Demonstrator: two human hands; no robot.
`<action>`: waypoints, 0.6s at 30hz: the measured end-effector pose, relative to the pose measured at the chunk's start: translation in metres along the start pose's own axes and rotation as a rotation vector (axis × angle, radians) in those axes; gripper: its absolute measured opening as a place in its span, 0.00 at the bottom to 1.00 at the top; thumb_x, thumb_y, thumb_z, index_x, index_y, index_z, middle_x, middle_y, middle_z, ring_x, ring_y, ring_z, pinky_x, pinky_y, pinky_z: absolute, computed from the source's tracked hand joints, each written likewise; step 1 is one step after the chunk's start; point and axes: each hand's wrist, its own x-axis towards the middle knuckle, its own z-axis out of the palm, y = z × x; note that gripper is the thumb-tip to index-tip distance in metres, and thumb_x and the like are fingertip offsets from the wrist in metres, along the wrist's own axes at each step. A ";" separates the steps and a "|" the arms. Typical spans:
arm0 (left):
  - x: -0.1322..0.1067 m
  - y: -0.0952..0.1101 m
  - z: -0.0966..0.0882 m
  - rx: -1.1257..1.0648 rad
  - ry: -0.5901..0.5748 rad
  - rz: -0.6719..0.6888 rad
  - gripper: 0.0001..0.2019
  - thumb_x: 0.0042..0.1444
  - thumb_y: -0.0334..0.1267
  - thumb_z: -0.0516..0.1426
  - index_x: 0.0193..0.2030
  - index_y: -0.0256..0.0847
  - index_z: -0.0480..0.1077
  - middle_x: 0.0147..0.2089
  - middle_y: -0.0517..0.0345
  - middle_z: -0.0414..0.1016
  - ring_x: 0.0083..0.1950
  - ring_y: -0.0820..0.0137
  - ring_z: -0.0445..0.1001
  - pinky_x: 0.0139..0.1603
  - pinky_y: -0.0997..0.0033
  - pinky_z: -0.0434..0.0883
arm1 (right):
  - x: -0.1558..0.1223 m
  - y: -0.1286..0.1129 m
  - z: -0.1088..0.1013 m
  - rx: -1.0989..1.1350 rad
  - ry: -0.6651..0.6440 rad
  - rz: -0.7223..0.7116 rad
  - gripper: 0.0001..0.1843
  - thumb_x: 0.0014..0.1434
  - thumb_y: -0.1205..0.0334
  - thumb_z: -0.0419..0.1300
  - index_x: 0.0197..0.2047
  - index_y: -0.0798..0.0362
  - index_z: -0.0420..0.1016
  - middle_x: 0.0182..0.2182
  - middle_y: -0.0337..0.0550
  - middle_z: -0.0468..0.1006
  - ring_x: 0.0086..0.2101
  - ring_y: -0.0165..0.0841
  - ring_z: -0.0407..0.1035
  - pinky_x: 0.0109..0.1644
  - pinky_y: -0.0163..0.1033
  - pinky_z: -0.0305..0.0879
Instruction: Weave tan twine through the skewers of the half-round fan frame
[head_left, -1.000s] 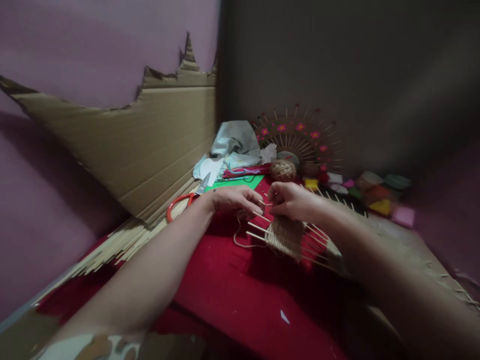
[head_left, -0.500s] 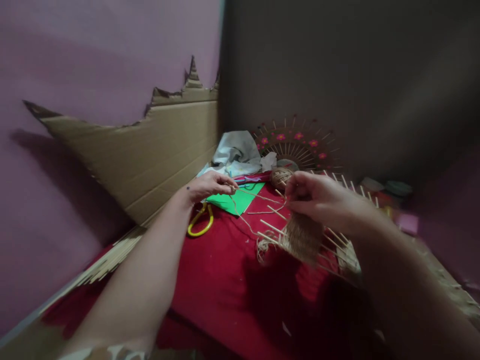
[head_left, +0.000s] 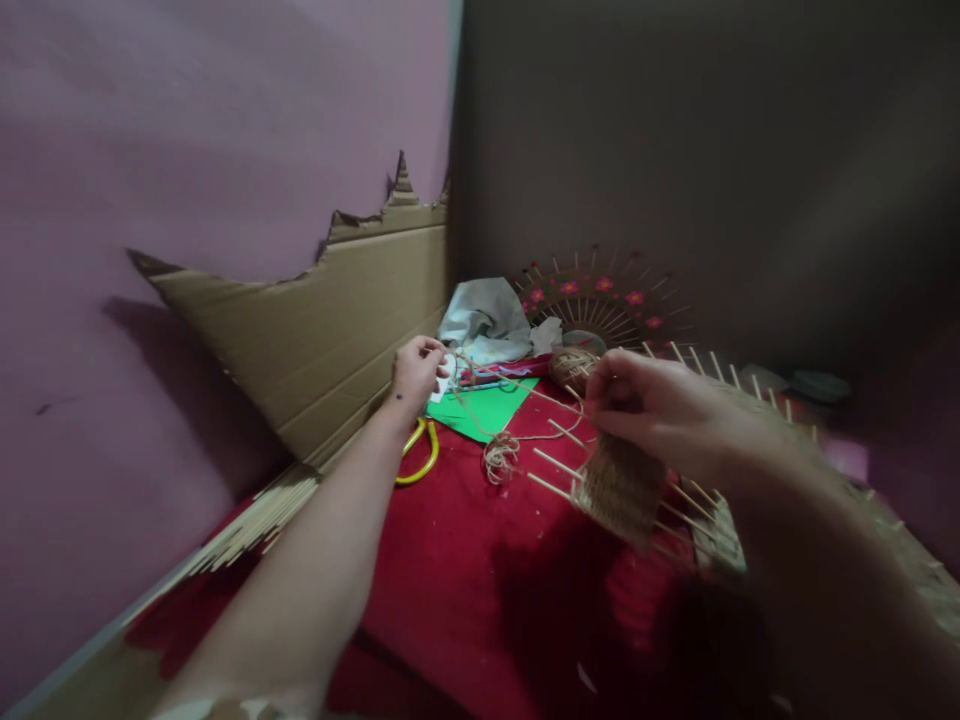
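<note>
Over the far left of the red cloth, my left hand (head_left: 418, 370) is closed on a strand of brown twine (head_left: 517, 382). The twine stretches right toward my right hand (head_left: 637, 400), which pinches the top end of a woven twine panel (head_left: 621, 487). Thin wooden sticks (head_left: 555, 465) run through the panel and poke out on both sides. A small loose tangle of twine (head_left: 500, 458) lies on the cloth between my hands, with a strand curving from it toward the panel. My right fingertips are partly hidden by the hand itself.
A green sheet (head_left: 484, 410) and yellow-handled scissors (head_left: 420, 460) lie near my left hand. Behind are a twine ball (head_left: 574, 368), a grey cloth (head_left: 486, 315) and a flowered fan shape (head_left: 600, 300). Cut cardboard (head_left: 337, 300) leans on the wall, above loose sticks (head_left: 247, 525).
My left hand has moved up and away, drawing the twine. The tangle has shifted from beside the panel's sticks toward the green sheet. My right hand keeps its hold on the panel.
</note>
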 end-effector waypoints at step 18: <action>-0.043 0.006 0.037 0.058 -0.781 -0.225 0.07 0.32 0.30 0.65 0.22 0.33 0.73 0.18 0.60 0.69 0.20 0.74 0.64 0.21 0.75 0.58 | -0.009 -0.009 -0.013 0.051 0.089 0.047 0.05 0.47 0.64 0.58 0.28 0.50 0.64 0.22 0.38 0.71 0.24 0.30 0.64 0.23 0.36 0.58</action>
